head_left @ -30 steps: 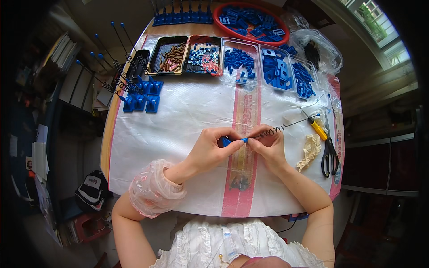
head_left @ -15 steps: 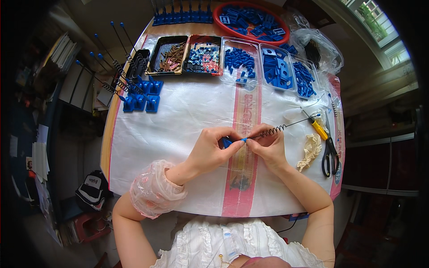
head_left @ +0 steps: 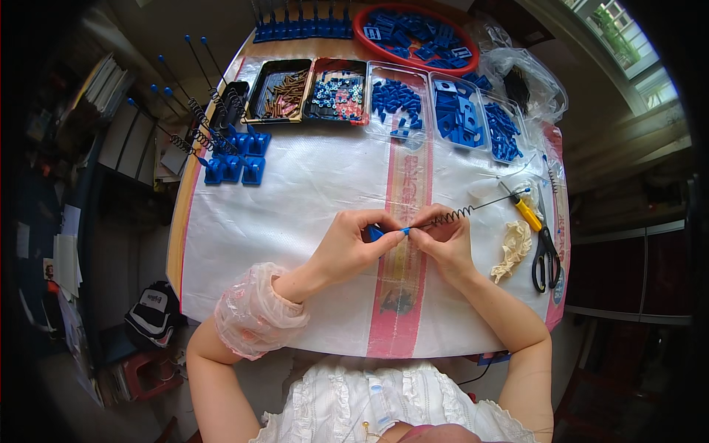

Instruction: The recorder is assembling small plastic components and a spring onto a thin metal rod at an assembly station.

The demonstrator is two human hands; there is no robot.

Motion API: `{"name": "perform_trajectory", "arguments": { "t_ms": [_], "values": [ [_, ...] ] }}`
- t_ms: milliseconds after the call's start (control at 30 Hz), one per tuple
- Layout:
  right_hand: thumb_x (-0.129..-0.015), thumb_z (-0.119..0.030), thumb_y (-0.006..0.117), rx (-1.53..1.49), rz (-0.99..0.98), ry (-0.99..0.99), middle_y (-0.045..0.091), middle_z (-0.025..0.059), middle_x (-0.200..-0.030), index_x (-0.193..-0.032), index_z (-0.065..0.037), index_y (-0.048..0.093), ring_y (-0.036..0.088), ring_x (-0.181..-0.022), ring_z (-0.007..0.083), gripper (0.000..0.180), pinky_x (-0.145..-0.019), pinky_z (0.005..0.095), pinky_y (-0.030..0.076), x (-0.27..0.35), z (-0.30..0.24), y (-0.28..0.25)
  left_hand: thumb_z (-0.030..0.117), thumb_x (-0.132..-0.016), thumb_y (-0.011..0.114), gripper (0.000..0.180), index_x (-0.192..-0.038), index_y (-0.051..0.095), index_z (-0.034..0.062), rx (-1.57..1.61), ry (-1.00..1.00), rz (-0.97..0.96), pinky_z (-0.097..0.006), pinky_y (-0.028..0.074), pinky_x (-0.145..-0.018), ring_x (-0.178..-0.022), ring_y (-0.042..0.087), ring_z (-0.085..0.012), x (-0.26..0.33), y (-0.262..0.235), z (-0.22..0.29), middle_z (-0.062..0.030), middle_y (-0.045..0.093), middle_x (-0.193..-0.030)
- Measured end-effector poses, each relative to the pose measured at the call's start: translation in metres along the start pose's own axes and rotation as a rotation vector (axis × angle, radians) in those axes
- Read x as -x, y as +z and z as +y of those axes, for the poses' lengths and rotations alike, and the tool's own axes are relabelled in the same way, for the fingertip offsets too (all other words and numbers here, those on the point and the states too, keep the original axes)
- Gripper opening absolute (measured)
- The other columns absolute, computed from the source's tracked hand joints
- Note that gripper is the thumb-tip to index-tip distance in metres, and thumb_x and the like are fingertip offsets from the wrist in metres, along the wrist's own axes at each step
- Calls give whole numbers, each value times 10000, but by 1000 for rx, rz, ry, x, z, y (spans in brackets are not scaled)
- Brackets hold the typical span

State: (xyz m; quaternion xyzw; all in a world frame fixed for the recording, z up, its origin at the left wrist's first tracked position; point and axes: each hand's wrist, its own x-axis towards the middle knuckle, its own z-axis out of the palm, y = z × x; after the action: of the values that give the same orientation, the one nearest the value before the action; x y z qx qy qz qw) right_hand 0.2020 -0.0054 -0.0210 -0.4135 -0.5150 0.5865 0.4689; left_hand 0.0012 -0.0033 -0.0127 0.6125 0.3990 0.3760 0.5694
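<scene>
Over the middle of the table, my left hand (head_left: 348, 242) pinches a small blue plastic part (head_left: 376, 232), most of it hidden behind the fingers. My right hand (head_left: 448, 249) grips a black coiled spring wire (head_left: 454, 215) near its end. From there the wire slants up to the right, with a small blue bead at its far tip. The wire's near end meets the blue part between both sets of fingertips; how deep it sits I cannot tell. At the left stand several blue bases (head_left: 242, 156) with spring wires rising from them.
Trays of brown screws (head_left: 289, 94), nuts (head_left: 336, 92) and blue parts (head_left: 395, 100) line the back, before a red basin (head_left: 413, 59) of blue pieces. To the right lie a yellow-handled screwdriver (head_left: 527, 214), black scissors (head_left: 545, 262) and a crumpled cream piece (head_left: 512, 252). White sheeting (head_left: 295, 196) covers the table.
</scene>
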Motion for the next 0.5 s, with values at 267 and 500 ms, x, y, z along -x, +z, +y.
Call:
{"name": "perform_trajectory", "arguments": {
  "t_ms": [267, 500],
  "values": [
    [-812, 27, 684, 6, -6, 21, 664, 33, -815, -921, 14, 657, 608, -746, 60, 113, -626, 195, 476, 0, 0, -1, 119, -870, 679, 113, -898, 696, 11, -82, 33, 39, -173, 360, -507, -595, 479, 6, 0, 0, 4, 42, 612, -701],
    [-830, 10, 697, -86, 23, 46, 685, 43, -845, -944, 12, 674, 620, -752, 68, 117, -645, 196, 481, 0, 1, 0, 49, -825, 698, 82, -899, 688, 15, -268, 256, 124, -211, 413, -514, -600, 543, -69, -2, 1, 7, -24, 622, -753]
  ]
}}
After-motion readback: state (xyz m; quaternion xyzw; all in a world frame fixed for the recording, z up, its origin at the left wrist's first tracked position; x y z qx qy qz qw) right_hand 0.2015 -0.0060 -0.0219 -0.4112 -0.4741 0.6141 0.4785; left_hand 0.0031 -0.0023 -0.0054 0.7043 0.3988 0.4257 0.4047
